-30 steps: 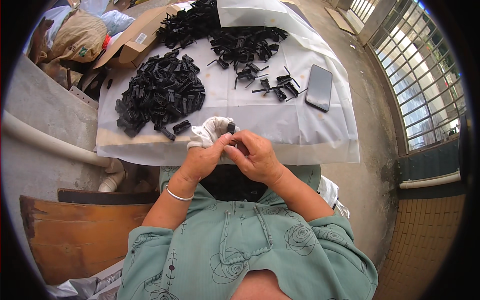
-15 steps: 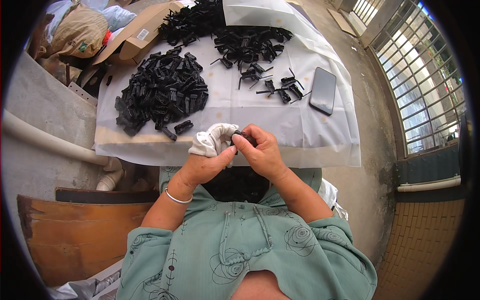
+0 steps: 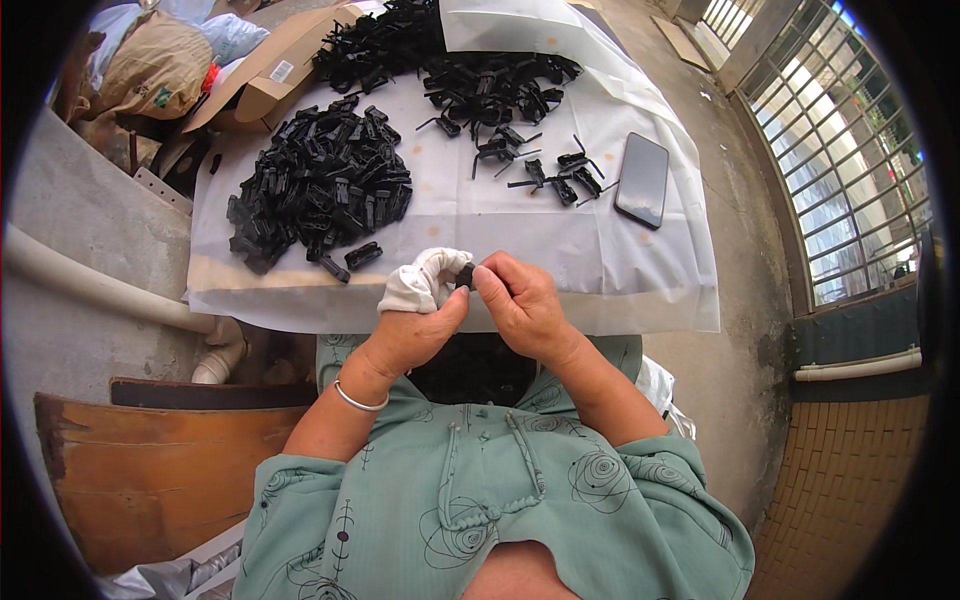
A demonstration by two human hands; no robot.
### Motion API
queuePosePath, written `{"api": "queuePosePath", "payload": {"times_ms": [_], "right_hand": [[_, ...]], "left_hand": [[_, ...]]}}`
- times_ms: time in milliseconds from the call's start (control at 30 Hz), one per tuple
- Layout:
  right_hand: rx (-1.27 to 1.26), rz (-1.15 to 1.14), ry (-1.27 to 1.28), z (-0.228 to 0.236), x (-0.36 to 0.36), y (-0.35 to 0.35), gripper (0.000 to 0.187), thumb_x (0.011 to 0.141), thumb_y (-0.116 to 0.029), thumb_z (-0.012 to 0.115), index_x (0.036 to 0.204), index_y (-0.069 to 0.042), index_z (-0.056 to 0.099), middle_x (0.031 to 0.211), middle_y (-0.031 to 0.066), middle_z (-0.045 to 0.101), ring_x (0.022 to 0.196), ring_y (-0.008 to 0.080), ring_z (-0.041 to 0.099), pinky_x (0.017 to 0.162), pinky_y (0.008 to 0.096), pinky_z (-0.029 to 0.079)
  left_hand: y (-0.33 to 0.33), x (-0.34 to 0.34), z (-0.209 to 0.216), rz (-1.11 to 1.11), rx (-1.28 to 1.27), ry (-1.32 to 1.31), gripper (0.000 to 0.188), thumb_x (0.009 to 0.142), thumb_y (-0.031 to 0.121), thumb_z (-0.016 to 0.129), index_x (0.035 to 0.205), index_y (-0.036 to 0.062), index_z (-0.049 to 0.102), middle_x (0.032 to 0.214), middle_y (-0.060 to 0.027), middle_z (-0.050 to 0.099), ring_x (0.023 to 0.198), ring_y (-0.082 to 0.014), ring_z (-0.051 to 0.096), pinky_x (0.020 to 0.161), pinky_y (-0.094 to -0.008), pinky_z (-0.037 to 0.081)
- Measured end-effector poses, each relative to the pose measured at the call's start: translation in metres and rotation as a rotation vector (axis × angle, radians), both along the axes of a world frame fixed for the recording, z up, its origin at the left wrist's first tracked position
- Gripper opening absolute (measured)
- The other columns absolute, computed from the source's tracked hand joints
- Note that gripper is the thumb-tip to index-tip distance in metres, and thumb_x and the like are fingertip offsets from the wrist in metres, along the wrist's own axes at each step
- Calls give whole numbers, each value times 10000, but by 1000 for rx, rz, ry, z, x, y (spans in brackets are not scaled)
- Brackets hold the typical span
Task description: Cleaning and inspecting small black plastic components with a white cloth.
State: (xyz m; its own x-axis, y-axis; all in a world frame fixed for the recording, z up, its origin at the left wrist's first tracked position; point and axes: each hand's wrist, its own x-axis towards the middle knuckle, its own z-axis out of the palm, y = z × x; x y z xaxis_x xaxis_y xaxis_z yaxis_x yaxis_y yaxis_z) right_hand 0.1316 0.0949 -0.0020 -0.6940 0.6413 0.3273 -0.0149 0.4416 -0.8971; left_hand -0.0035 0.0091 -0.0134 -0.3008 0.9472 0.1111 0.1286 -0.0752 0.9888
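Over the table's near edge, my left hand (image 3: 418, 328) pinches a small black plastic part (image 3: 465, 277). White cloth (image 3: 408, 287), like a partial glove, covers most of its fingers. My right hand (image 3: 525, 308) is closed, its thumb and forefinger against the right side of that same part. Much of the part is hidden by my fingers. Beyond my left hand lies a large heap of black plastic clip-like parts (image 3: 325, 185), two of them loose at its near edge. Several black parts with thin prongs (image 3: 565, 180) lie scattered farther right.
White sheeting (image 3: 480, 225) covers the table. More black parts (image 3: 490, 85) are piled at the far side, beside a cardboard box (image 3: 270, 75). A dark phone (image 3: 642, 180) lies at the right. In my lap is a dark container or pile (image 3: 470, 370). A pipe (image 3: 110, 285) runs along the left wall.
My right fingers have shifted slightly on the black part, which now shows less and sits closer to the white cloth. The view has moved a little; the heaps look the same.
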Motion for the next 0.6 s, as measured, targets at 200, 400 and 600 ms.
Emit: {"api": "queuePosePath", "payload": {"times_ms": [200, 400, 600], "right_hand": [[22, -1, -65, -7, 0, -1, 163, 898, -150, 540, 815, -10, 553, 619, 70, 486, 546, 147, 427, 524, 278, 385], [9, -9, -75, -6, -1, -2, 164, 895, -146, 541, 803, -11, 556, 606, 79, 478, 539, 153, 428, 519, 282, 386], [-1, -6, -95, -9, -2, -1, 164, 894, -145, 542, 801, -10, 556, 603, 79, 483, 537, 148, 427, 520, 282, 386]], "left_hand": [[0, 2, 1, 33, 69, 29, 253, 783, 7, 554, 1032, -31, 540, 865, -59, 584, 784, -104, 527, 713, -237, 456], [-1, 0, 0, 42, 83, 77, 268, 779, 8, 560, 1044, -27, 538, 881, -64, 585, 795, -104, 529, 715, -237, 457], [0, -1, -3, 34, 77, 85, 279, 776, 11, 565, 1050, -29, 536, 880, -62, 582, 791, -99, 525, 708, -232, 455]]}}
